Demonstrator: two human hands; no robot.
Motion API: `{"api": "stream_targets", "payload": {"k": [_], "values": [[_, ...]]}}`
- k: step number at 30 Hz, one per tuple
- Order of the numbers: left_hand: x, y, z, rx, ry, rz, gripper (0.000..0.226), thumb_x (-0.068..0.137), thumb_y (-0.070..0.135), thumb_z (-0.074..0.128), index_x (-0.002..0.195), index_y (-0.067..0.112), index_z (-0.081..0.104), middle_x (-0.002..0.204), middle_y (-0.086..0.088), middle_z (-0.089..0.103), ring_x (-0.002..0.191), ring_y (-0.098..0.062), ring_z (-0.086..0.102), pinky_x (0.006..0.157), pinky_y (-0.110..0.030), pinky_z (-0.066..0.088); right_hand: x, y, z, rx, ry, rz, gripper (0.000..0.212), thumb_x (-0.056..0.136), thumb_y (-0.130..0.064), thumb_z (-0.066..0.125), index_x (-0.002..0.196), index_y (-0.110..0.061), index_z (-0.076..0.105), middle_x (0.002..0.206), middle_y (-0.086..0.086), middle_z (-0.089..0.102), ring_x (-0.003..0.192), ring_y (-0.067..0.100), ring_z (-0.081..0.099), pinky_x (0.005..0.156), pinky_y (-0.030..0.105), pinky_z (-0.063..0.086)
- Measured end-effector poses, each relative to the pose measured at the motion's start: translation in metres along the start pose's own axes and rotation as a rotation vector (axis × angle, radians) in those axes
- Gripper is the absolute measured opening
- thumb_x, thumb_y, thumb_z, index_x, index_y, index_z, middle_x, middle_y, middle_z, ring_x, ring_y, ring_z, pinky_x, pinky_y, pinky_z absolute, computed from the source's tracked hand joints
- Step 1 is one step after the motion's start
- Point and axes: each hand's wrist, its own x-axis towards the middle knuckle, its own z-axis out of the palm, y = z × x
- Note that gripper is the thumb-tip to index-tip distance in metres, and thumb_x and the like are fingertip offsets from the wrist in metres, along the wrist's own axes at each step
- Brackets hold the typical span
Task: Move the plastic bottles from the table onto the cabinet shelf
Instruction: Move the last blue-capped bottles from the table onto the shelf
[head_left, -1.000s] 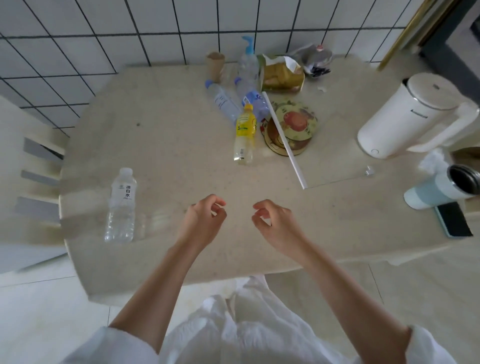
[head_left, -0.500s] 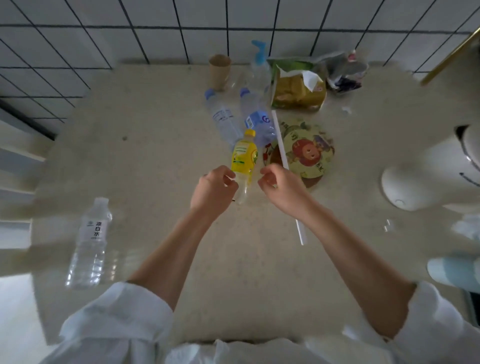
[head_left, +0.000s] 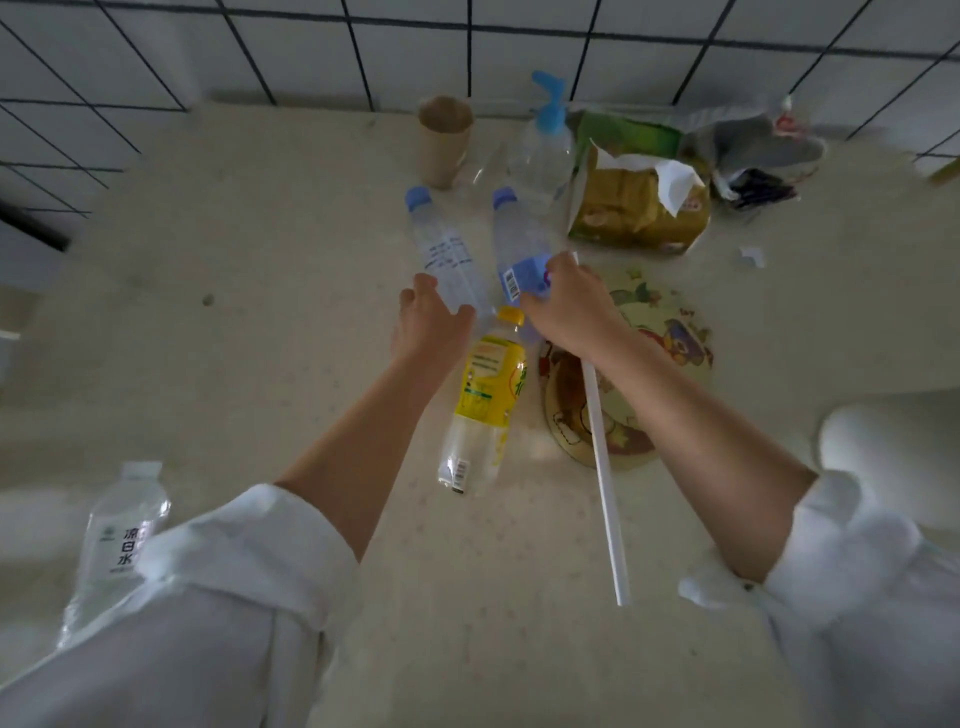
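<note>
Two clear bottles with blue caps lie side by side on the beige table (head_left: 249, 332). My left hand (head_left: 431, 325) is wrapped around the lower end of the left bottle (head_left: 441, 247). Over the blue-labelled right bottle (head_left: 519, 249), my right hand (head_left: 571, 306) closes at the label. A yellow-labelled bottle (head_left: 488, 400) lies between my forearms, just below both hands. At the lower left stands a white-capped water bottle (head_left: 119, 535), partly hidden by my left sleeve. No cabinet shelf is in view.
A paper cup (head_left: 444, 140), a pump bottle (head_left: 545, 150), a tissue pack (head_left: 639, 213) and crumpled bags line the tiled wall behind. A round cartoon plate (head_left: 660, 322) with a long white stick (head_left: 605, 478) across it lies under my right forearm. A white kettle (head_left: 893, 457) stands right.
Both hands have reached forward past the yellow bottle to the two blue-capped bottles and closed on them. The view has moved in closer over the table.
</note>
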Motion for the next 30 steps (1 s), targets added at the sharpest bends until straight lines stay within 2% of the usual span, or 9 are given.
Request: {"api": "stream_targets", "payload": {"k": [4, 11, 16, 23, 27, 30], "values": [[0.027, 0.007, 0.011, -0.019, -0.02, -0.09, 0.064, 0.086, 0.035, 0.06, 0.139, 0.012, 0.032, 0.137, -0.014, 0.042, 0.124, -0.036, 0.048, 0.099, -0.041, 0.039, 0.036, -0.007, 0.01, -0.06, -0.027, 0.063, 0.059, 0.09, -0.036, 0.054, 0.135, -0.003, 0.032, 0.135, 0.024, 0.04, 0.124, 0.041, 0.043, 0.098, 0.044, 0.041], [0.057, 0.015, 0.022, -0.06, 0.002, -0.163, 0.075, 0.08, 0.042, 0.067, 0.134, 0.011, 0.026, 0.132, -0.012, 0.043, 0.12, -0.038, 0.051, 0.097, -0.047, 0.043, 0.067, -0.02, 0.022, -0.32, 0.011, 0.099, 0.061, 0.089, -0.022, 0.058, 0.136, -0.002, 0.024, 0.134, 0.027, 0.039, 0.124, 0.041, 0.042, 0.098, 0.041, 0.041], [0.064, 0.016, 0.025, -0.069, 0.009, -0.172, 0.079, 0.079, 0.039, 0.07, 0.136, 0.009, 0.024, 0.133, -0.012, 0.04, 0.12, -0.038, 0.051, 0.093, -0.044, 0.042, 0.075, -0.022, 0.041, -0.382, 0.031, 0.156, 0.097, 0.081, -0.025, 0.072, 0.147, -0.003, 0.003, 0.137, 0.029, 0.035, 0.124, 0.042, 0.045, 0.097, 0.04, 0.044], [0.065, 0.009, 0.019, -0.093, 0.01, -0.164, 0.078, 0.076, 0.036, 0.073, 0.135, 0.011, 0.028, 0.131, -0.011, 0.046, 0.119, -0.034, 0.052, 0.088, -0.039, 0.042, 0.073, -0.026, 0.04, -0.286, 0.028, 0.206, 0.105, 0.072, -0.019, 0.08, 0.146, -0.016, 0.006, 0.134, 0.023, 0.032, 0.122, 0.043, 0.044, 0.096, 0.047, 0.046], [0.063, -0.002, 0.01, -0.056, -0.003, -0.132, 0.076, 0.076, 0.036, 0.073, 0.135, 0.013, 0.031, 0.13, -0.011, 0.048, 0.119, -0.033, 0.052, 0.084, -0.037, 0.039, 0.07, -0.033, 0.042, -0.148, -0.068, 0.315, 0.106, 0.069, -0.024, 0.082, 0.145, -0.011, 0.01, 0.137, 0.021, 0.028, 0.124, 0.044, 0.042, 0.096, 0.052, 0.046], [0.057, -0.015, 0.004, -0.082, -0.011, -0.128, 0.076, 0.075, 0.033, 0.075, 0.135, 0.013, 0.033, 0.129, -0.011, 0.051, 0.118, -0.032, 0.053, 0.086, -0.035, 0.041, 0.065, -0.035, 0.043, -0.105, -0.059, 0.311, 0.104, 0.068, -0.028, 0.082, 0.144, -0.007, 0.016, 0.134, 0.02, 0.029, 0.12, 0.043, 0.045, 0.094, 0.053, 0.048]]}}
